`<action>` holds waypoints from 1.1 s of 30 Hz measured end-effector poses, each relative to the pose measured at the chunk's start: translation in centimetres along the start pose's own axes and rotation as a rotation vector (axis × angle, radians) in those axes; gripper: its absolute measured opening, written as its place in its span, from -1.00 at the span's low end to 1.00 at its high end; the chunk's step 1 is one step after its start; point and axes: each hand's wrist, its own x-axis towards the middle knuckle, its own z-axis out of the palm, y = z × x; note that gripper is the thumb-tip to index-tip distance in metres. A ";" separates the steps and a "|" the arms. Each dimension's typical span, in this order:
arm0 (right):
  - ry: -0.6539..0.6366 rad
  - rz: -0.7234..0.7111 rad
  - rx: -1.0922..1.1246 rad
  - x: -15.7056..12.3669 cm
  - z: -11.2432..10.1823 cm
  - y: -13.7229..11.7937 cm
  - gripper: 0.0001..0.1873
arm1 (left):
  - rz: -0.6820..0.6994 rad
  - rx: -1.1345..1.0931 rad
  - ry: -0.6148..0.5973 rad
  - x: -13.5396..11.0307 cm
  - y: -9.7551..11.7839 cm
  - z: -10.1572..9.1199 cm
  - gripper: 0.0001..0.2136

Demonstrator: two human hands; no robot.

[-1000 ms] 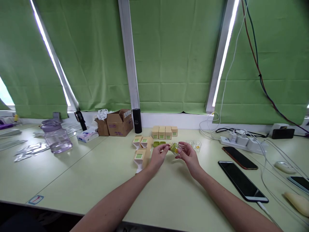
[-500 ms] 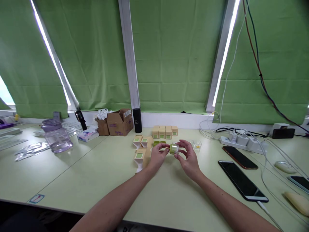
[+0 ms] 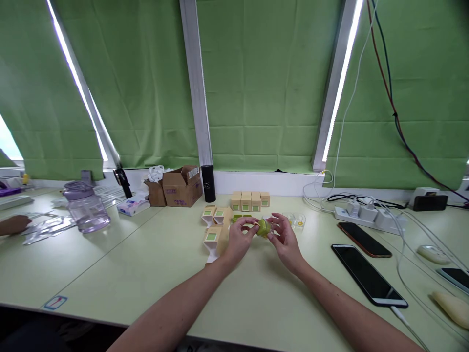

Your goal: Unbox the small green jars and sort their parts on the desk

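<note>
Over the table I hold a small clear jar with a green lid [image 3: 263,228], its lid turned partly toward me. My right hand [image 3: 286,243] grips the clear end between thumb and fingers. My left hand [image 3: 241,240] is closed in a pinch at the lid side, on what looks like a thin pale strip; its far end is hidden by the fingers. Just behind my left hand lie green lids [image 3: 242,216]. Clear jars [image 3: 297,220] with a yellow spot inside sit behind my right hand. Opened kraft boxes [image 3: 211,238] with green squares lie left of my left hand.
Several closed kraft boxes [image 3: 246,201] stand behind the lids. Two phones [image 3: 368,274] and a power strip [image 3: 366,216] with cables are at right. Left are a purple bottle [image 3: 86,208], a cardboard carton [image 3: 181,187] and a black cylinder [image 3: 208,184]. Another person's hand [image 3: 16,224] is far left.
The jar has turned in my hands, so its green lid now faces me more and less clear wall shows. Another person's hand has come in at the far left.
</note>
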 end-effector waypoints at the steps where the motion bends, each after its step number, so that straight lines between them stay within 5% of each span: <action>1: -0.016 0.003 -0.001 0.0 0.0 0.1 -0.43 | 0.006 0.017 0.006 0.0 0.0 0.0 -0.88; 15: -0.055 -0.073 -0.354 0.3 0.0 0.8 -0.38 | 0.148 0.361 -0.062 -0.9 -0.4 0.3 -0.91; 23: -0.080 -0.023 -0.400 0.5 -0.3 1.2 -0.35 | 0.094 0.483 -0.121 -0.7 -1.0 -0.1 -0.92; 33: -0.068 -0.012 -0.415 0.8 -0.7 1.6 -0.33 | 0.066 0.352 -0.045 -0.4 -0.9 0.1 -0.90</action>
